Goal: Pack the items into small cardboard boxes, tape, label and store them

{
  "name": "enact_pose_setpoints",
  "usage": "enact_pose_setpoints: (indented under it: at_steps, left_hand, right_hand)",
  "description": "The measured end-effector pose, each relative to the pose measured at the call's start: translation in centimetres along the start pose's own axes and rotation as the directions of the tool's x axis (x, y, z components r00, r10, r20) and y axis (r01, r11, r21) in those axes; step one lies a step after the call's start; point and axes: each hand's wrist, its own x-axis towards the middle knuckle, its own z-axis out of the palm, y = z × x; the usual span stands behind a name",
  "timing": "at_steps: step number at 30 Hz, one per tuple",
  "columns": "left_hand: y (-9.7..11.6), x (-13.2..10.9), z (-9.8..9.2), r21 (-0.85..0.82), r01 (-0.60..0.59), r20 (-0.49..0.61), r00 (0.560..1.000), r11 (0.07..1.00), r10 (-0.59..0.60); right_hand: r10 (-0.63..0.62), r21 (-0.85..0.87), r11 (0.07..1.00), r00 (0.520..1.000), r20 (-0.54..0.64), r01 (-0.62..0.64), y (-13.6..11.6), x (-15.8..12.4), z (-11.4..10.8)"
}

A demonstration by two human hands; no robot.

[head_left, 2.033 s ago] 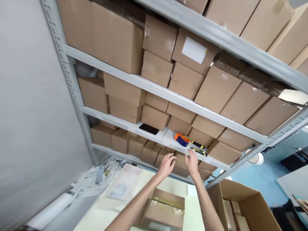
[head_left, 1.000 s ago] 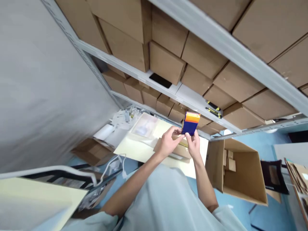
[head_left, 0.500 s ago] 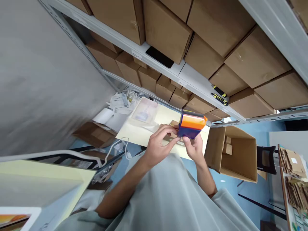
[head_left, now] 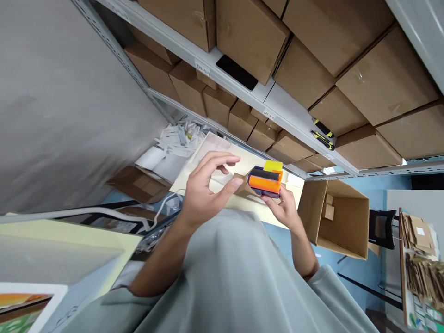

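Observation:
My right hand (head_left: 285, 208) grips a small orange and dark-purple box (head_left: 264, 181) by its right end and lower edge. The box has a black strip along its upper face, and a bright yellow piece (head_left: 273, 165) shows at its far side. I cannot tell its exact kind. My left hand (head_left: 210, 185) is off to the left of it, empty, with fingers spread and slightly curled. Behind and below the box, a brown cardboard piece (head_left: 243, 188) is partly hidden. Under both hands lies the cream tabletop (head_left: 239, 151).
Shelves full of cardboard boxes (head_left: 249, 41) rise across the table's far side, holding a black phone-like slab (head_left: 237, 72) and yellow-black utility knives (head_left: 323, 134). A large open carton (head_left: 345, 219) stands at right. White scraps (head_left: 182, 138) are heaped near the left wall.
My left hand has let go of the orange and purple box and moved left, opening up. The box, now only in my right hand, has tilted and come slightly lower.

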Motion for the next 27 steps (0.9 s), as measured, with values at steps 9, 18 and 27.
enact_pose_setpoints:
  at_steps: [9,18,27]
  left_hand:
    - [2.9,3.3,-1.5,0.058,-0.109,0.287,0.954,0.992,0.088]
    - [1.1,0.1,-0.6,0.073,-0.035,0.437,0.9,0.997,0.0]
    - [-3.9,-7.1,2.1,0.167,0.436,0.399,0.79,0.884,-0.465]
  right_hand:
    - [-0.251,-0.156,0.953,0.966,0.069,0.259,-0.2,-1.0,-2.1]
    - [-0.156,-0.249,0.951,0.98,0.12,0.182,1.0,-3.8,-2.4]
    - [0.263,-0.185,0.957,0.936,0.236,-0.222,4.8,-8.3,2.0]
